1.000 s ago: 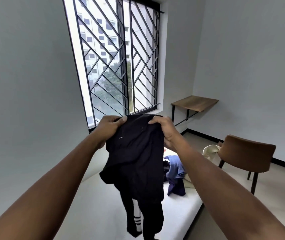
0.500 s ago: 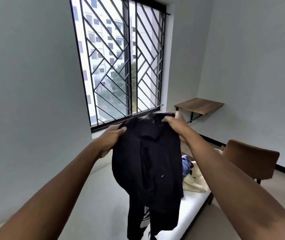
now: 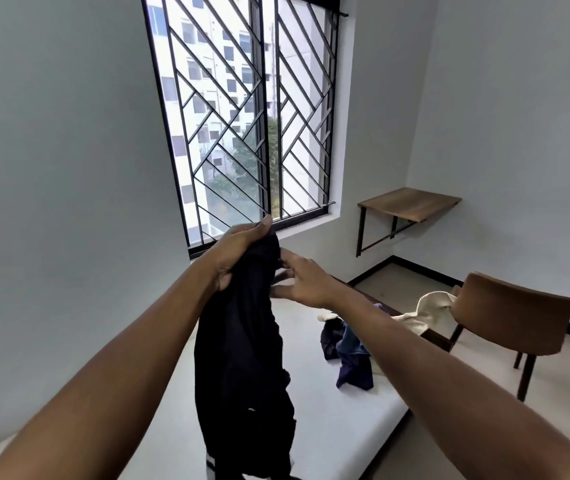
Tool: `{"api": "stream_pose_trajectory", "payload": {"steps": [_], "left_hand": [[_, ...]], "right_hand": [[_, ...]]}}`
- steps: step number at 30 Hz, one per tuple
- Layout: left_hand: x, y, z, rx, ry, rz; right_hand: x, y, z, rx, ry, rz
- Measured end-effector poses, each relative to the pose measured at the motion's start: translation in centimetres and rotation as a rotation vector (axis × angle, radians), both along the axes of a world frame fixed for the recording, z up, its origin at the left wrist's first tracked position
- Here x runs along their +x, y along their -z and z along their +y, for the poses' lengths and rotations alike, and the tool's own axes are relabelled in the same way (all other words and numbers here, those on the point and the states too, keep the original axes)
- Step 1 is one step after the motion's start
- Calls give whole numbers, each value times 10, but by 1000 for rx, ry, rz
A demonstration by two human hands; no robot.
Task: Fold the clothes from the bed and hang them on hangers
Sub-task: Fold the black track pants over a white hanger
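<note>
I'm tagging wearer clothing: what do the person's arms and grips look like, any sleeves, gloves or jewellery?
The left forearm and right forearm are bare to the frame edge, no sleeves in view. The left grip and right grip are ungloved hands; no watch, wristband or ring shows on the sides facing the camera.

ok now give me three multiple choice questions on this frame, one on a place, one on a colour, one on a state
1. The blue clothes lie: A on the bed; B in a basket; C on a hanger.
2. The held garment is mostly: A red; B black; C yellow.
3. The right hand is: A a fist; B gripping a hanger; C open, fingers spread.
Answers: 1 A, they sit on its white surface. 2 B, dark cloth hangs from the left hand. 3 C, straight fingers hold nothing.
</note>
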State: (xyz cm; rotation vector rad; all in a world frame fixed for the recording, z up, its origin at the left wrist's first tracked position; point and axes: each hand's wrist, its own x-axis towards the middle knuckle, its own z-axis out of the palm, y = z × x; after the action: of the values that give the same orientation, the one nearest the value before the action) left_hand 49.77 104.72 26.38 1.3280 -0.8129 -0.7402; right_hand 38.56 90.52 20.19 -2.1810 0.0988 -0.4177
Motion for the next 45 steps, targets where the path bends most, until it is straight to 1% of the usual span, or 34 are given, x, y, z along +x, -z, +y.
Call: {"api": "stream_pose_trajectory", "payload": {"steps": [2, 4, 5, 6, 7, 9, 10, 11, 12, 14, 15, 17, 18, 19, 20, 22, 25, 27, 28, 29, 30, 32, 33, 35, 37, 39, 41, 42, 43, 45], "left_hand": [[4, -1, 9, 24, 61, -92], [12, -3, 18, 79, 66, -283], [17, -5, 23, 141, 71, -392], [22, -5, 28, 230, 73, -511], [28, -4, 31, 344, 35, -673], [39, 5, 34, 558, -146, -1036], [44, 10, 36, 605, -219, -1147], [47, 16, 39, 632, -255, -1176], [53, 23, 41, 638, -274, -1158], [63, 33, 48, 692, -312, -1119], [68, 39, 51, 725, -345, -1103], [76, 49, 54, 776, -411, -1086], [80, 53, 54, 782, -428, -1070], [81, 54, 53, 776, -423, -1047], [84, 54, 51, 763, -399, -1030], [87, 49, 46, 783, -326, -1063], [86, 38, 40, 939, -223, -1223], [84, 30, 38, 1035, -222, -1316], [86, 27, 37, 1035, -245, -1312], [87, 23, 36, 1003, -263, -1253], [90, 20, 34, 934, -275, -1157], [92, 13, 32, 721, -346, -938], [92, 10, 30, 605, -415, -834], [87, 7, 25, 382, -556, -643], [79, 3, 18, 236, -631, -496], [75, -1, 12, 175, -614, -348], [73, -5, 6, 151, -572, -237], [73, -6, 3, 149, -569, -209], [71, -8, 1, 160, -578, -195], [62, -10, -2, 196, -592, -204]], "right_hand": [[10, -8, 11, -61, 65, -65], [19, -17, 8, -14, 178, -108], [23, -20, 2, 28, 225, -102], [27, -23, -2, 49, 266, -91], [30, -26, -6, 65, 287, -94], [33, -33, -9, 104, 289, -142], [33, -39, -10, 117, 284, -172], [31, -44, -11, 115, 269, -201], [27, -50, -13, 72, 248, -210], [15, -60, -20, -97, 205, -142], [10, -63, -23, -230, 212, -65], [1, -64, -29, -604, 283, 126], [0, -61, -34, -754, 339, 205], [-1, -56, -39, -843, 398, 249], [-1, -50, -45, -865, 445, 260], [-4, -43, -57, -792, 506, 228], [-9, -48, -73, -634, 558, 191], [-11, -58, -84, -566, 566, 196], [-11, -62, -91, -553, 571, 199], [-11, -65, -98, -533, 582, 202], [-12, -65, -105, -504, 600, 205], [-13, -59, -118, -428, 630, 233], [-14, -55, -122, -398, 627, 252], [-14, -44, -124, -383, 577, 309], [-14, -37, -119, -378, 487, 386], [-14, -32, -109, -286, 331, 505], [-14, -29, -92, -165, 119, 712], [-13, -27, -81, -137, 42, 812], [-11, -23, -70, -147, -4, 882], [-4, -13, -48, -224, -42, 935]]}}
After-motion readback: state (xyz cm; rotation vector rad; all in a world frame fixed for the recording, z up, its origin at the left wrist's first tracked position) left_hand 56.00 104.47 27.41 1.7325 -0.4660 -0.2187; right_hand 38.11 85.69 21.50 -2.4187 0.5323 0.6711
